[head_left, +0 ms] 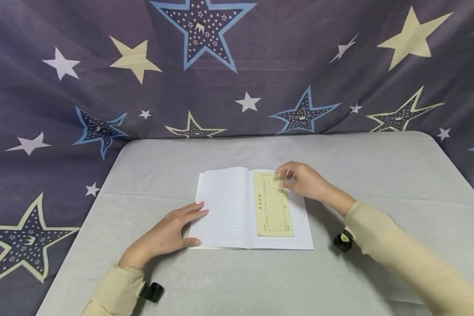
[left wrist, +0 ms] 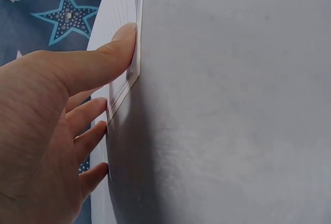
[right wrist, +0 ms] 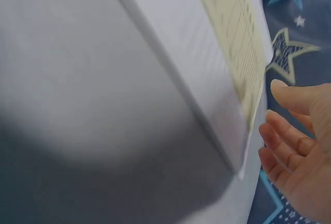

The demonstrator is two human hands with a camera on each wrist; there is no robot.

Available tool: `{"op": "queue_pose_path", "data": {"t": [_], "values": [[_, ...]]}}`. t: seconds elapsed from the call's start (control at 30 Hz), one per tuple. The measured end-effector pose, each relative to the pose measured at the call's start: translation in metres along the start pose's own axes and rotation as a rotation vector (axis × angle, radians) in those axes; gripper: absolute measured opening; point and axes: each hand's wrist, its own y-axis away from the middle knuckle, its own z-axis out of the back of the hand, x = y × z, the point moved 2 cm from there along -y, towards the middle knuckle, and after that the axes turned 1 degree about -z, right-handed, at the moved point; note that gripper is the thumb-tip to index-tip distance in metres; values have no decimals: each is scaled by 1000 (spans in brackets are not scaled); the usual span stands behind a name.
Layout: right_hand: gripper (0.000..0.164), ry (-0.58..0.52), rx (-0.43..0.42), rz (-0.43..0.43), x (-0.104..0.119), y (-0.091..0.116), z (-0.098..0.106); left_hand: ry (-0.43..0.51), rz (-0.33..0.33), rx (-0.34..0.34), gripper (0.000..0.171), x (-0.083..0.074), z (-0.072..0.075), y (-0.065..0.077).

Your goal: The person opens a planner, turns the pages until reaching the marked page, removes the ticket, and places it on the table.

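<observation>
An open lined notebook [head_left: 221, 210] lies on the table, with a yellow printed form slip [head_left: 271, 213] flat on its right page. My left hand [head_left: 163, 232] rests at the notebook's left edge, fingers extended and spread. In the left wrist view its thumb [left wrist: 106, 61] lies on the lower page corner. Over the slip's upper right part is my right hand [head_left: 310, 182], fingers loosely bent. The right wrist view shows that thumb [right wrist: 295, 97] apart from the fingers, nothing between them, just beyond the slip's end.
A pale grey cloth covers the table [head_left: 237, 281]. Behind and to the sides hangs a dark star-patterned curtain [head_left: 276, 52]. Black wrist-worn devices sit below the left cuff [head_left: 118, 285] and the right cuff [head_left: 355, 219].
</observation>
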Motion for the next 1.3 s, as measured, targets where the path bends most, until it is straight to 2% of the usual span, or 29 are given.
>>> {"op": "queue_pose_path", "data": {"t": [0.23, 0.4, 0.53, 0.87, 0.97, 1.1, 1.3], "values": [[39, -4, 33, -84, -15, -22, -4, 0, -9, -6, 75, 2, -2, 0], [35, 31, 79, -59, -16, -30, -9, -2, -6, 0, 75, 0, -2, 1], [34, 14, 94, -59, -12, -30, -11, 0, 3, 4, 75, -2, -1, 1], [36, -88, 18, -112, -9, -21, -13, 2, 9, 14, 75, -4, 0, 2], [33, -115, -19, -125, -18, -17, -5, 6, 17, 20, 75, -4, -1, 1], [29, -127, -80, -124, -35, -9, 15, 13, 23, 24, 75, -4, -1, 2], [28, -29, -174, -113, -69, 5, 60, -20, 22, 2, 74, -7, -1, 3]]}}
